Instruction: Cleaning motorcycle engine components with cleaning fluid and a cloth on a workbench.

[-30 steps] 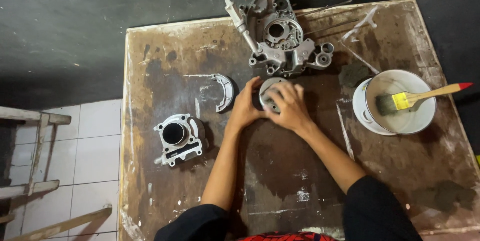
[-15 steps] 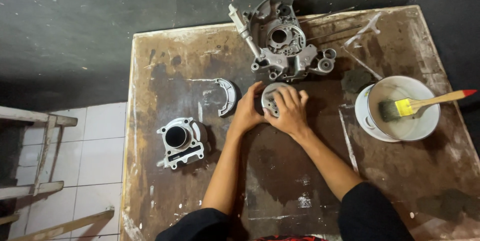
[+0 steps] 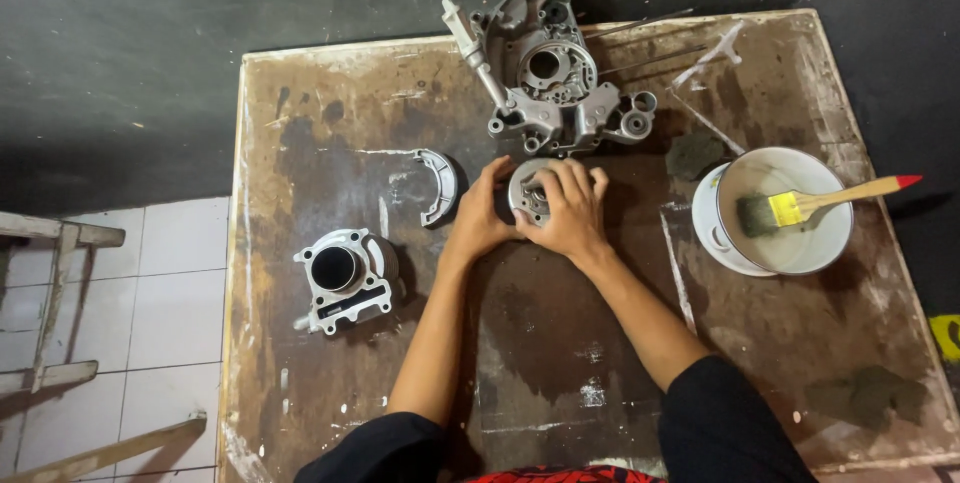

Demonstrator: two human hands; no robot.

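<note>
From my head camera I look straight down on a stained brown worktable (image 3: 330,393), and both my hands are together near its middle, closed on one small round metal engine part (image 3: 527,195). My left hand (image 3: 481,224) cups the part from its left side, with the thumb up along its edge, while my right hand (image 3: 570,213) lies over its right half, fingers (image 3: 566,183) spread across the top face, so I see only the left portion of the piece. The part sits on the tabletop just below a large grey crankcase casting (image 3: 548,73) at the far edge, close to it but I cannot tell whether the two touch. Just left of my left hand lies a curved brake shoe (image 3: 438,186), apart from my fingers. Further left and nearer to me stands a finned cylinder block (image 3: 340,276) with its bore facing up, well clear of both hands. To the right sits a white bowl (image 3: 822,243) with a yellow-banded paintbrush (image 3: 800,207) resting across it, the red-tipped handle sticking out over the rim. A dark rag (image 3: 868,392) lies near the table's near right corner.
</note>
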